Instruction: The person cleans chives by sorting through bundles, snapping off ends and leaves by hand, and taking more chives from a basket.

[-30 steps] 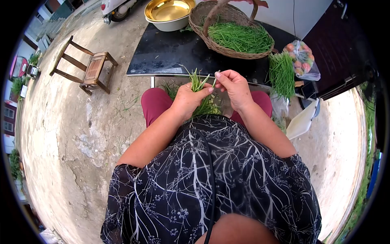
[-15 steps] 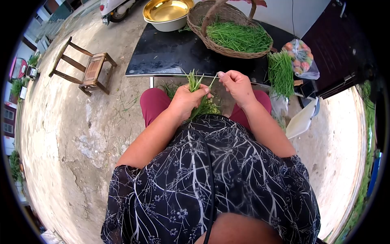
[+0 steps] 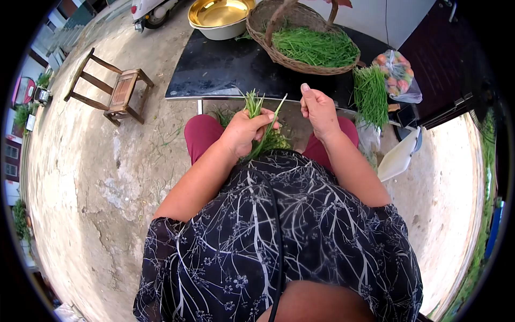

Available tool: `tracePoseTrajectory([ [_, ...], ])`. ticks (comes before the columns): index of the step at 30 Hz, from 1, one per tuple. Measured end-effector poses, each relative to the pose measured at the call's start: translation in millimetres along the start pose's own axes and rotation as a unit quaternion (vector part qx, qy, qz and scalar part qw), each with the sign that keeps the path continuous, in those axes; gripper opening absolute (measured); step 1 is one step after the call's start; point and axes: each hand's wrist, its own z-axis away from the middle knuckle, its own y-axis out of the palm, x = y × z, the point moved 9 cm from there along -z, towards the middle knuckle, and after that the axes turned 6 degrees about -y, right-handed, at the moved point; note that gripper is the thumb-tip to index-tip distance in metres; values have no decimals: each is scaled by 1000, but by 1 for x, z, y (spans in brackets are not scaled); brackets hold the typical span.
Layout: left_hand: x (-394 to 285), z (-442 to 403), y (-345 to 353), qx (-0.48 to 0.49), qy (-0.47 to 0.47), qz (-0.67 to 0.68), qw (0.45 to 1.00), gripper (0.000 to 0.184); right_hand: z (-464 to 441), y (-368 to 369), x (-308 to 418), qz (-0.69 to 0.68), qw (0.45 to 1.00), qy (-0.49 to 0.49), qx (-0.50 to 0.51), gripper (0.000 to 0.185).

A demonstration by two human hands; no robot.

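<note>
My left hand (image 3: 244,131) is closed around a small bunch of chives (image 3: 253,101), their pale ends sticking up past the fingers. One stalk (image 3: 278,107) leans out to the right from under the thumb. To the right, my right hand (image 3: 320,114) is raised apart from the bunch. Its thumb points up, away from the curled fingers, and no object shows in it. Below the left hand, between the knees, lies a heap of green and yellowish trimmings (image 3: 276,140), partly hidden by the hand and shirt.
A black table (image 3: 214,64) stands ahead, bearing a wicker basket (image 3: 308,68) of loose chives and a gold-lined basin (image 3: 222,32). At its right edge lie a chive bundle (image 3: 371,96) and a bag of fruit (image 3: 396,75). A wooden chair (image 3: 120,94) stands left.
My right hand has let go of the stalk it was pinching and moved slightly right, its thumb lifting. The left hand still holds the bunch, nearly in place.
</note>
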Motion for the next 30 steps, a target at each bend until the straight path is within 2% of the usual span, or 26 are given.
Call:
tracePoseTrajectory([
  [5,2,-1,3,5,16,2,1000,7,13,39,-1,14,993,-15,118,16],
  [9,-3,3,0,-60,39,-58,996,11,10,37,-1,78,990,-12,116,16],
  [12,1,2,4,-48,33,-18,998,13,17,45,8,30,992,4,126,18],
  [15,2,1,3,-48,37,-20,998,13,22,52,16,18,990,2,138,17],
  [20,3,-1,3,-33,41,-11,999,10,23,58,8,-77,982,28,172,19],
  [24,3,1,9,-5,28,6,1000,9,15,42,6,-94,989,30,110,20],
  [26,5,1,6,-10,24,13,1000,9,11,25,12,-146,989,28,26,19],
  [30,1,1,3,-19,33,32,999,8,18,38,10,-72,992,61,80,19],
])
